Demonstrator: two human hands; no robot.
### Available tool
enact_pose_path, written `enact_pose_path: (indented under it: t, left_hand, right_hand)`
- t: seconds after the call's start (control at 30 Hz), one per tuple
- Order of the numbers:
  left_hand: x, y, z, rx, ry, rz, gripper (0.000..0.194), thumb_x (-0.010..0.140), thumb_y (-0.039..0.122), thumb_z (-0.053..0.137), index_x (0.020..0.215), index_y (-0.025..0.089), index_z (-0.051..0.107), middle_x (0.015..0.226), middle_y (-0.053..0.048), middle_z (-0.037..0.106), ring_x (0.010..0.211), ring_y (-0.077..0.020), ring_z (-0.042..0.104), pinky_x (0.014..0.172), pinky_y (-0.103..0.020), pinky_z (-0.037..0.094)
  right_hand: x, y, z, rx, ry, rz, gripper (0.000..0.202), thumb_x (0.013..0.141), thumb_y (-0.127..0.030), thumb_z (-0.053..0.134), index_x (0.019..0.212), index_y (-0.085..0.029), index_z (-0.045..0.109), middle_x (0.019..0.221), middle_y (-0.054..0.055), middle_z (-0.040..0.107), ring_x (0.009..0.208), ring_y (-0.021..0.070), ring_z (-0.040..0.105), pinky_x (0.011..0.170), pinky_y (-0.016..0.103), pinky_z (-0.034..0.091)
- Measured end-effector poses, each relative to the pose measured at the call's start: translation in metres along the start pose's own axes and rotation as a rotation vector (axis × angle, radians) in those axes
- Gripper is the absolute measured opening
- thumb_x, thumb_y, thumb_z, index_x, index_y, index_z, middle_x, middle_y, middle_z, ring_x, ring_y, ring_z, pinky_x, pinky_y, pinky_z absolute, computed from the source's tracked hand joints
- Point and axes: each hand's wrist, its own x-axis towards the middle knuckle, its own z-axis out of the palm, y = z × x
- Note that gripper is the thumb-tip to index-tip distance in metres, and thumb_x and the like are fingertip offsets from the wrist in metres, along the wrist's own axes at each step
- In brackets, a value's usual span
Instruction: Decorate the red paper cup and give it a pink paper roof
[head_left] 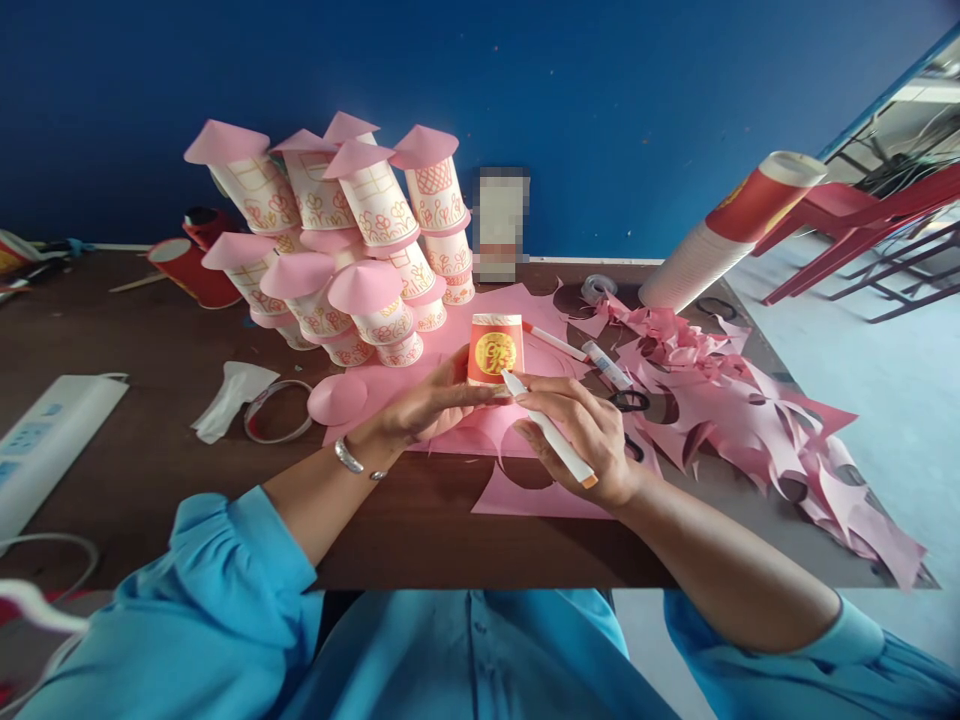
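My left hand (435, 400) holds a red paper cup (486, 338) upside down, fingers around its left side and underneath. A yellow round design shows on the cup's front. My right hand (581, 425) grips a white marker pen (551, 435) with an orange end toward me. The pen's other end is at the lower part of the yellow design; whether it touches is hard to tell. Pink paper (450, 437) lies on the table below both hands. Behind the cup rests another marker (559, 343), with a glue stick (607, 366) close by.
Several paper-cup towers (375, 210) with pink cone roofs stand at back left. Pink paper scraps (750, 425) cover the right side. A tall cup stack (720, 240) leans at the right. Left are a tape roll (277, 412), a loose pink cone (337, 400) and a power strip (52, 440).
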Motion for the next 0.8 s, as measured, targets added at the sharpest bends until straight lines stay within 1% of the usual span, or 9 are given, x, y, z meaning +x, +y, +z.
enact_pose_path:
  t: [0.1, 0.17, 0.27, 0.33, 0.43, 0.5, 0.6, 0.7, 0.8]
  left_hand:
    - [0.000, -0.002, 0.000, -0.001, -0.040, 0.009, 0.045, 0.084, 0.027, 0.087, 0.123, 0.023, 0.064, 0.117, -0.007, 0.077, 0.121, -0.0305, 0.072, 0.103, -0.045, 0.055]
    - [0.001, -0.004, 0.000, -0.002, -0.015, 0.006, 0.050, 0.080, 0.026, 0.090, 0.123, 0.024, 0.063, 0.115, -0.006, 0.077, 0.117, -0.0291, 0.073, 0.102, -0.044, 0.054]
    - [0.001, -0.006, -0.002, 0.000, 0.035, -0.004, 0.057, 0.078, 0.023, 0.092, 0.125, 0.026, 0.060, 0.117, -0.006, 0.077, 0.115, -0.0280, 0.073, 0.101, -0.044, 0.054]
    - [0.000, -0.006, -0.004, 0.013, 0.041, -0.009, 0.054, 0.080, 0.025, 0.090, 0.126, 0.026, 0.061, 0.121, -0.007, 0.076, 0.118, -0.0290, 0.072, 0.102, -0.045, 0.054]
    - [-0.002, -0.008, -0.009, 0.001, 0.021, -0.010, 0.040, 0.087, 0.031, 0.084, 0.122, 0.026, 0.066, 0.122, -0.008, 0.077, 0.118, -0.0294, 0.073, 0.102, -0.045, 0.056]
    - [-0.002, -0.010, -0.011, -0.023, 0.005, -0.003, 0.033, 0.089, 0.032, 0.082, 0.119, 0.025, 0.070, 0.121, -0.008, 0.077, 0.115, -0.0285, 0.074, 0.101, -0.045, 0.057]
    - [-0.003, -0.013, -0.012, -0.015, -0.011, 0.009, 0.032, 0.088, 0.032, 0.082, 0.118, 0.024, 0.072, 0.114, -0.008, 0.078, 0.110, -0.0267, 0.074, 0.098, -0.043, 0.058]
    - [-0.003, -0.011, -0.011, 0.040, -0.014, -0.006, 0.031, 0.085, 0.032, 0.086, 0.112, 0.025, 0.073, 0.105, -0.006, 0.079, 0.103, -0.0255, 0.074, 0.095, -0.044, 0.059]
    - [-0.002, -0.008, -0.009, 0.073, -0.005, 0.010, 0.040, 0.083, 0.033, 0.087, 0.119, 0.025, 0.071, 0.109, -0.007, 0.078, 0.107, -0.0276, 0.074, 0.098, -0.047, 0.060]
  right_hand:
    - [-0.001, 0.000, 0.001, 0.025, -0.018, -0.001, 0.031, 0.099, -0.015, 0.067, 0.130, -0.018, 0.063, 0.114, 0.016, 0.079, 0.102, 0.0245, 0.081, 0.080, 0.035, 0.069]
    - [-0.001, 0.000, 0.001, 0.036, -0.018, -0.002, 0.031, 0.099, -0.015, 0.067, 0.129, -0.018, 0.064, 0.113, 0.016, 0.079, 0.100, 0.0234, 0.081, 0.079, 0.033, 0.069]
    - [0.000, 0.001, 0.001, 0.053, 0.003, 0.005, 0.033, 0.099, -0.016, 0.067, 0.131, -0.020, 0.063, 0.112, 0.013, 0.080, 0.102, 0.0244, 0.081, 0.081, 0.036, 0.069]
    - [0.000, 0.001, 0.001, 0.057, 0.017, 0.029, 0.033, 0.099, -0.015, 0.067, 0.131, -0.021, 0.064, 0.112, 0.013, 0.079, 0.106, 0.0262, 0.081, 0.084, 0.039, 0.069]
    - [0.000, 0.002, 0.000, 0.068, 0.026, 0.077, 0.030, 0.099, -0.015, 0.065, 0.129, -0.022, 0.064, 0.114, 0.013, 0.079, 0.111, 0.0279, 0.080, 0.089, 0.042, 0.069]
    - [0.000, 0.002, 0.001, 0.075, 0.024, 0.076, 0.029, 0.100, -0.016, 0.065, 0.128, -0.021, 0.064, 0.112, 0.013, 0.078, 0.111, 0.0279, 0.080, 0.089, 0.042, 0.069]
    - [-0.001, 0.001, 0.002, 0.072, 0.008, 0.044, 0.028, 0.100, -0.015, 0.065, 0.128, -0.019, 0.064, 0.111, 0.014, 0.079, 0.109, 0.0274, 0.080, 0.086, 0.040, 0.069]
    - [-0.001, 0.000, 0.003, 0.080, -0.002, 0.021, 0.030, 0.099, -0.015, 0.066, 0.129, -0.019, 0.064, 0.115, 0.015, 0.079, 0.110, 0.0268, 0.080, 0.086, 0.039, 0.070]
    - [-0.001, 0.000, 0.002, 0.095, 0.008, 0.001, 0.031, 0.098, -0.016, 0.067, 0.130, -0.019, 0.064, 0.115, 0.015, 0.079, 0.109, 0.0263, 0.081, 0.084, 0.037, 0.070]
